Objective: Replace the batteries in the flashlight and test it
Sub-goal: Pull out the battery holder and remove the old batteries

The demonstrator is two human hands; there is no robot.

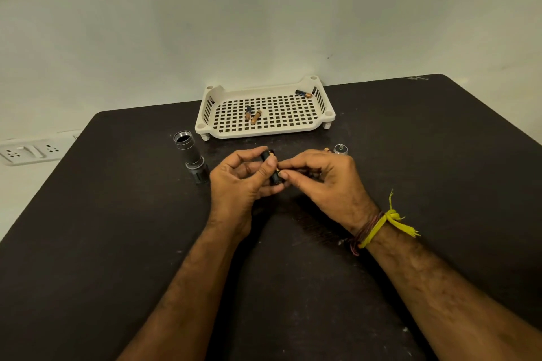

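My left hand [239, 182] grips a small black battery holder [274, 173] above the middle of the dark table. My right hand [322, 177] pinches a battery at the holder's side; only its copper end shows between the fingertips. The flashlight body [190, 155] lies open-ended on the table to the left of my hands, its tail cap off. The round tail cap [340, 149] stands on the table just behind my right hand. A white perforated tray [264, 129] at the back holds three copper-and-black batteries: two near the middle [252, 116] and one in the far right corner [304, 93].
The dark table [117, 228] meets a pale wall at the back. A white socket strip [32, 151] sits on the wall at the left, below table level. A yellow thread and brown cords are tied on my right wrist [378, 226].
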